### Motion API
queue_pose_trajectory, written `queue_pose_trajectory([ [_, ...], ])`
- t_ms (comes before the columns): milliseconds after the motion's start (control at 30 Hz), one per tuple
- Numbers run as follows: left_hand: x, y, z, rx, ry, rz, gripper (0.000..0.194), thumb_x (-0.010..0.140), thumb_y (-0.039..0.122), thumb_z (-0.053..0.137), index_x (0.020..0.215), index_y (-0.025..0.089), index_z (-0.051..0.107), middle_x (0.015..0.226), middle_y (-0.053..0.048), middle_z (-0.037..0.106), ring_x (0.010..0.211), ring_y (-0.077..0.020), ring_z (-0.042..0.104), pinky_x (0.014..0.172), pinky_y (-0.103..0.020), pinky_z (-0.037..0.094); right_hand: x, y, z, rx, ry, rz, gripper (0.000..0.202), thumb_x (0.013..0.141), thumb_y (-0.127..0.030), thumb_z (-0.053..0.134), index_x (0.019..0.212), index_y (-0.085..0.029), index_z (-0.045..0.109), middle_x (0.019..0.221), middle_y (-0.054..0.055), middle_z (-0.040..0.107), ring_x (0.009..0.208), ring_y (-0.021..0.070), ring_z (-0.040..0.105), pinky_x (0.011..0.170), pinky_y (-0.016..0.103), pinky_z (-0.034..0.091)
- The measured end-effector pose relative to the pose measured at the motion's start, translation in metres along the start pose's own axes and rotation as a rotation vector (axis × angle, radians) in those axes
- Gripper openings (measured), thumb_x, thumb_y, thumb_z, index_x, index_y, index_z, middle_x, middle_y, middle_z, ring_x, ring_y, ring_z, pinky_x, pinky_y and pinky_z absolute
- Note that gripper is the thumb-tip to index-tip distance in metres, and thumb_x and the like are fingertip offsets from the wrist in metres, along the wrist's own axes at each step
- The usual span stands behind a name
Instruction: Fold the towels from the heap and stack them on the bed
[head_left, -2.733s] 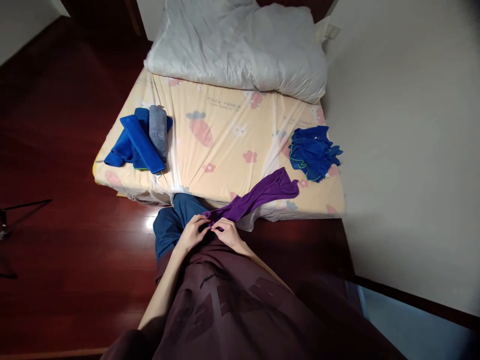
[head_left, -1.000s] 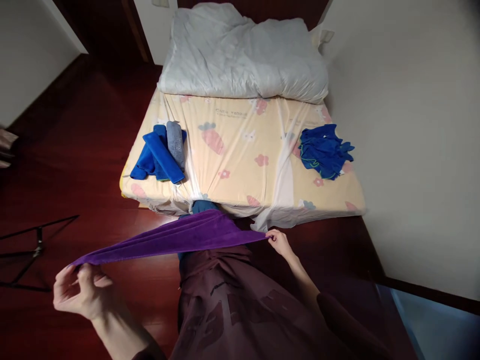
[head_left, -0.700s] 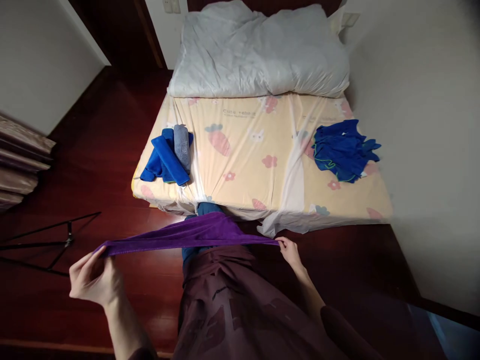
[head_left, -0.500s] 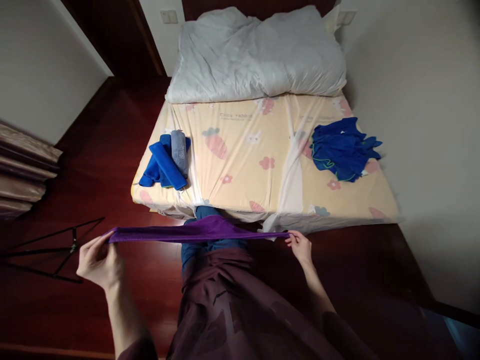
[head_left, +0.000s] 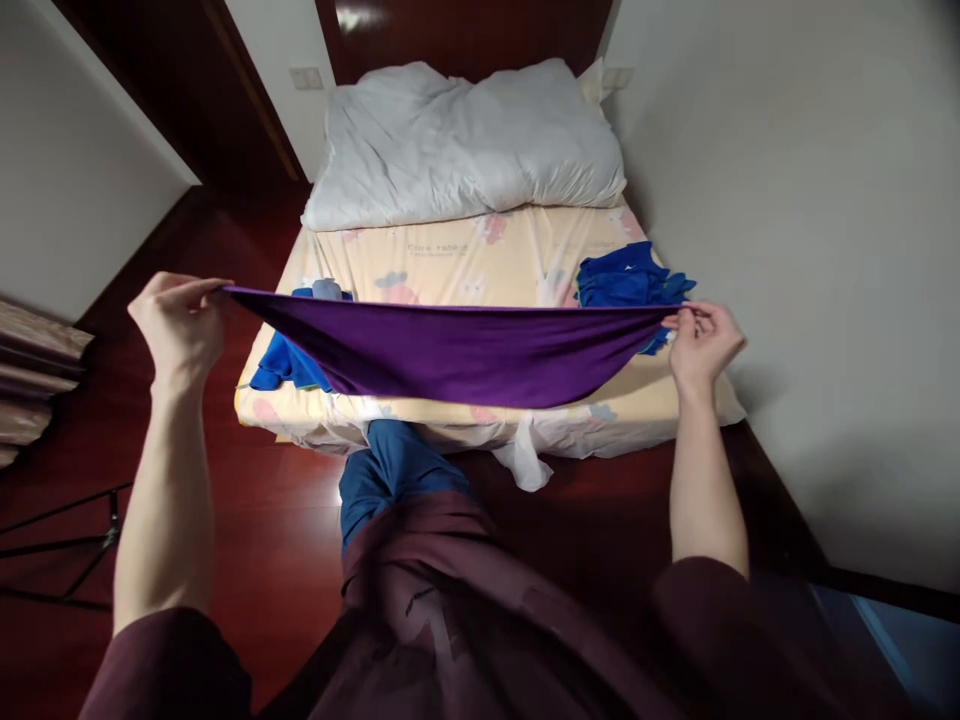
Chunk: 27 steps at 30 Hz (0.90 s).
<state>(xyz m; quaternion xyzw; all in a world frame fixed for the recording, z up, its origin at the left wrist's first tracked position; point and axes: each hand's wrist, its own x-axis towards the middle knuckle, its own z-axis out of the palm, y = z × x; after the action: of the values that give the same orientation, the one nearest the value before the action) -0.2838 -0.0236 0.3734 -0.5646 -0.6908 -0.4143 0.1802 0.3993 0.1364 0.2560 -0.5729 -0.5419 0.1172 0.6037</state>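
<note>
A purple towel (head_left: 465, 350) is stretched out in the air between my hands, its top edge nearly straight and its lower part billowing toward the bed. My left hand (head_left: 180, 320) pinches one top corner. The opposite corner is gripped between the fingertips of my right hand (head_left: 705, 345). Behind the cloth, on the left of the bed, blue rolled towels (head_left: 289, 362) and a grey rolled towel (head_left: 327, 289) are partly hidden. A crumpled blue cloth (head_left: 626, 275) with green edging lies on the bed near my right hand, its lower part covered by the purple towel.
The bed (head_left: 450, 262) has a yellow rabbit-and-carrot sheet under thin clear film. A folded white quilt (head_left: 465, 145) lies at its head. Black stand legs (head_left: 67, 545) rest on the red wooden floor (head_left: 262, 560) at left, below a curtain (head_left: 37, 370). A wall (head_left: 817, 250) runs along the right.
Both hands have risen and moved forward and farther apart, carrying the purple towel from above my legs to over the bed's front. The towel has spread open wider.
</note>
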Motion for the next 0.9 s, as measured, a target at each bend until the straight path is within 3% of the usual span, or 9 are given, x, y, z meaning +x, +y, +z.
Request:
queue_pose_trajectory([
  [100, 0.013, 0.001, 0.008, 0.017, 0.02, 0.045, 0.026, 0.089, 0.03, 0.07, 0.105, 0.016, 0.083, 0.107, -0.007, 0.071, 0.076, -0.0119, 0.059, 0.069, -0.026, 0.053, 0.018, -0.007, -0.005, 0.031, 0.008, -0.012, 0.012, 0.097, -0.015, 0.058, 0.104, -0.013, 0.067, 0.083, 0.008, 0.071, 0.073, 0.0151, 0.071, 0.079, 0.033, 0.064],
  [200, 0.006, -0.003, 0.008, 0.055, -0.04, 0.094, 0.025, 0.092, 0.039, 0.071, 0.104, 0.02, 0.084, 0.11, -0.004, 0.073, 0.079, -0.0122, 0.06, 0.072, -0.026, 0.053, 0.015, -0.007, -0.019, 0.026, -0.055, 0.005, 0.013, 0.096, -0.015, 0.06, 0.104, -0.012, 0.07, 0.081, 0.007, 0.072, 0.073, 0.0152, 0.072, 0.079, 0.033, 0.064],
  [400, -0.008, -0.01, -0.013, 0.154, -0.332, 0.097, 0.03, 0.091, 0.048, 0.064, 0.098, 0.027, 0.084, 0.089, 0.003, 0.074, 0.071, -0.012, 0.058, 0.07, -0.023, 0.05, -0.001, -0.002, -0.063, -0.002, -0.233, 0.073, 0.015, 0.088, -0.025, 0.076, 0.097, -0.013, 0.076, 0.084, 0.01, 0.077, 0.071, 0.0165, 0.075, 0.077, 0.031, 0.063],
  [600, 0.022, -0.007, -0.039, 0.15, -0.647, -0.132, 0.046, 0.076, 0.063, 0.065, 0.095, 0.025, 0.083, 0.07, 0.004, 0.067, 0.062, -0.0127, 0.058, 0.076, -0.027, 0.055, 0.015, -0.009, -0.1, -0.025, -0.287, 0.049, 0.041, 0.077, -0.05, 0.087, 0.096, -0.015, 0.08, 0.069, 0.008, 0.074, 0.058, 0.0176, 0.069, 0.066, 0.033, 0.061],
  [733, 0.048, -0.012, -0.032, 0.218, -0.793, -0.153, 0.044, 0.078, 0.059, 0.066, 0.103, 0.027, 0.082, 0.068, 0.004, 0.066, 0.059, -0.013, 0.059, 0.076, -0.029, 0.058, 0.033, -0.018, -0.096, -0.015, -0.299, 0.113, 0.047, 0.073, -0.054, 0.09, 0.096, -0.014, 0.08, 0.067, 0.008, 0.073, 0.057, 0.018, 0.07, 0.062, 0.032, 0.062],
  [900, 0.053, -0.028, 0.02, 0.058, -0.756, -0.208, 0.023, 0.082, 0.039, 0.072, 0.096, 0.022, 0.081, 0.065, 0.002, 0.069, 0.061, -0.0153, 0.066, 0.078, -0.031, 0.062, 0.056, -0.011, -0.053, 0.01, -0.391, 0.27, 0.034, 0.077, -0.04, 0.092, 0.09, -0.012, 0.076, 0.07, 0.008, 0.076, 0.064, 0.0173, 0.075, 0.067, 0.026, 0.064],
])
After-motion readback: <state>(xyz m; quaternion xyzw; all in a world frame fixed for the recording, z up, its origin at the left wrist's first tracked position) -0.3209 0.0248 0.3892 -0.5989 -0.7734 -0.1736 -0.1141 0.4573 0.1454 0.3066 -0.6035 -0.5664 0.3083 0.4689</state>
